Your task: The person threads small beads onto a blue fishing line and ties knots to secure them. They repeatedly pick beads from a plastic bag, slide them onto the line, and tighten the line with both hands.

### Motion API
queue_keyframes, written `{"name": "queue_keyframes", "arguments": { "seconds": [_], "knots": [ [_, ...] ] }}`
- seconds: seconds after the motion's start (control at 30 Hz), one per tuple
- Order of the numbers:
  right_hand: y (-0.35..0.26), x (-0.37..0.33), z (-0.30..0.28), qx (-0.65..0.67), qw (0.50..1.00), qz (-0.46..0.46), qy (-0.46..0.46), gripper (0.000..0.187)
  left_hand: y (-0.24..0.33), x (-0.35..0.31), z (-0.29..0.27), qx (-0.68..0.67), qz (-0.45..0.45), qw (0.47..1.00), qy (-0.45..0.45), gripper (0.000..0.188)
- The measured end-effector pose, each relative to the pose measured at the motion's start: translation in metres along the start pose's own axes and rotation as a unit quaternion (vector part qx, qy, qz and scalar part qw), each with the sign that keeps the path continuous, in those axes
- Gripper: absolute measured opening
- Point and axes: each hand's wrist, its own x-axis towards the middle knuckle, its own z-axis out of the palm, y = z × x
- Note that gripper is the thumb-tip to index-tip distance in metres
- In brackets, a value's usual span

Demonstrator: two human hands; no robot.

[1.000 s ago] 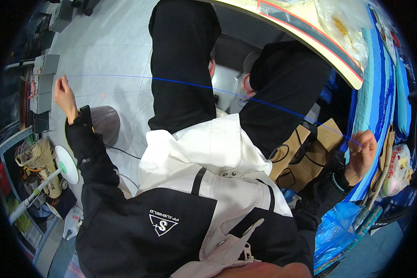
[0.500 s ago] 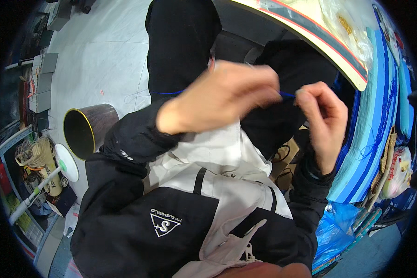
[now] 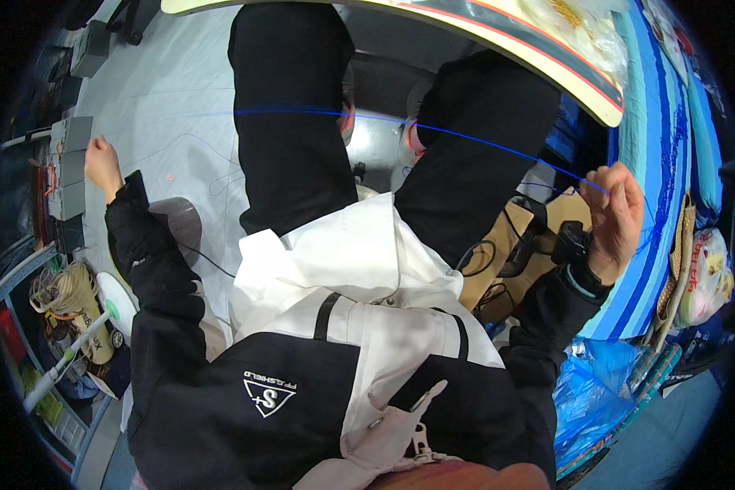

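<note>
A thin blue thread [image 3: 482,140] stretches across above my black-trousered legs. At its right end my right hand [image 3: 614,219] is closed, pinching the thread between thumb and fingers. Far out to the left, my left hand [image 3: 103,169] has its fingers curled, and the thread runs toward it, growing too faint over the floor to follow all the way. Loose blue strands hang close to my right hand, beside a blue striped cloth [image 3: 631,286]. A dark band or device [image 3: 572,243] sits by my right wrist.
Above my knees curves a cream table edge [image 3: 607,110], bearing a clear plastic bag [image 3: 578,23]. A waste bin [image 3: 176,219] stands partly behind my left sleeve, near a white fan [image 3: 118,304]. Cardboard [image 3: 492,245] and black cables lie low right, above a blue plastic bag [image 3: 592,392].
My left hand has swung from beside my right hand out to the far left, drawing the blue thread into a long line. My right hand has shifted slightly right and down.
</note>
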Motion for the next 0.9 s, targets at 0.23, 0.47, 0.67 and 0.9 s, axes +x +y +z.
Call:
{"name": "queue_keyframes", "arguments": {
  "seconds": [0.23,0.47,0.67,0.9],
  "knots": [
    [-0.011,0.005,0.073,-0.058,0.994,0.096,-0.003,0.014,0.241,-0.142,-0.133,-0.471,0.257,0.825,-0.178,0.026],
    [0.002,0.015,0.123,-0.065,0.993,0.096,-0.024,0.030,0.382,-0.226,-0.192,-0.651,0.305,0.568,-0.401,0.017],
    [0.019,0.008,0.110,-0.059,0.990,0.107,-0.071,0.035,0.355,-0.215,-0.173,-0.657,0.289,0.640,-0.273,0.007],
    [0.024,0.002,0.107,-0.062,0.993,0.073,-0.065,0.019,0.355,-0.211,-0.163,-0.617,0.402,0.649,-0.193,0.008]
  ]
}}
